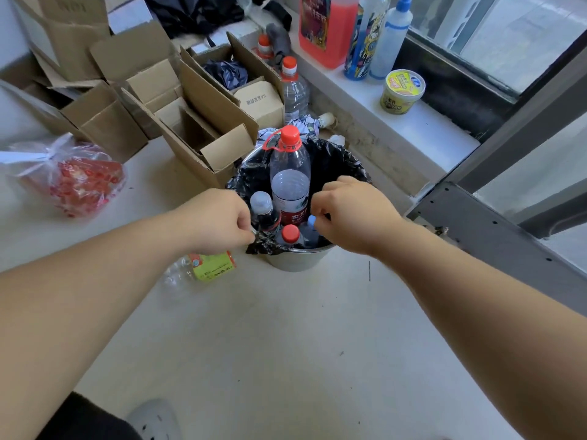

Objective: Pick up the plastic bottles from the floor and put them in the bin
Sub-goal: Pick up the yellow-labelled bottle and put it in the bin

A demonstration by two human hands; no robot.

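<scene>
Left hand and right hand, both curled closed, pinch the black liner at the bin rim; capped bottles stand inside

Black bin liner; red-capped clear bottle; yellow-green label.

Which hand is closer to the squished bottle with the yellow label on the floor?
The left hand. It's just above the squashed bottle, at the bin rim. The right hand is across the bin.

Open cardboard boxes crowd the floor beside a red-filled plastic bag.
</scene>
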